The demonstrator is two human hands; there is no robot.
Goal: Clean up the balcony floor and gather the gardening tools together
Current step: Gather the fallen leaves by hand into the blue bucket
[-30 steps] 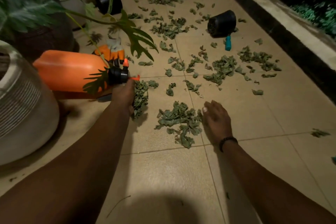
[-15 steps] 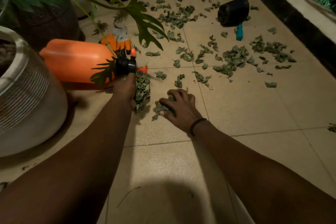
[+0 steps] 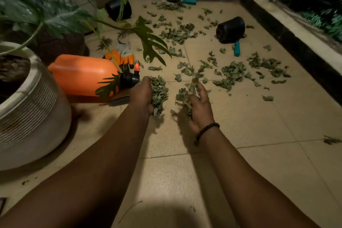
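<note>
The left hand [image 3: 142, 96] is clutching a clump of dry leaves [image 3: 158, 92] while the right hand [image 3: 200, 105] is cupping another just right of it, with more leaves [image 3: 231, 74] lying scattered farther right on the floor [image 3: 240, 126]

sprayer [image 3: 81, 75] orange, black cap | leaves [image 3: 232, 72] dull green | pot [image 3: 33, 114] white, ribbed | floor [image 3: 259, 126] beige tile
</note>
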